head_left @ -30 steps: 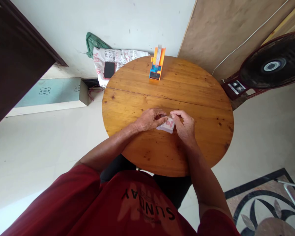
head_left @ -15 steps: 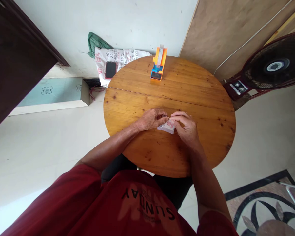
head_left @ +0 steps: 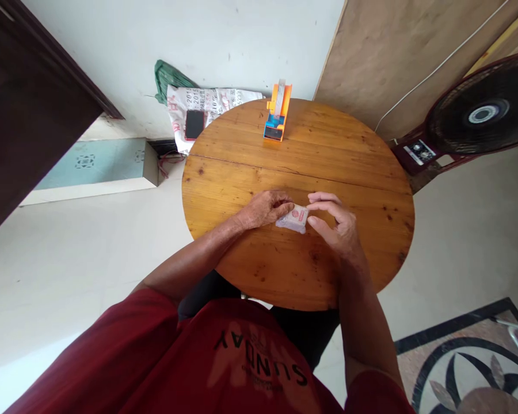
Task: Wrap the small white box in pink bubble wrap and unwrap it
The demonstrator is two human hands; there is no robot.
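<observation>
A small whitish packet (head_left: 297, 217) with red print and what looks like clear wrapping lies on the round wooden table in front of me. My left hand (head_left: 269, 209) grips its left side, thumb on top and fingers curled around the far edge. Just right of the packet is my right hand (head_left: 333, 221), its thumb and fingers spread apart with nothing visible between them. Its fingertips are close to the packet's right edge; whether one touches it I cannot tell.
An orange and blue tape dispenser (head_left: 277, 112) stands at the table's (head_left: 242, 172) far edge. Beyond the edge, a dark phone (head_left: 194, 124) rests on a printed white sack (head_left: 176, 100) near a green bag (head_left: 170, 80). To the right is a large fan (head_left: 483, 112).
My right hand has let go of the packet's right side and moved slightly right, its fingers opening. My left hand has stayed on the packet.
</observation>
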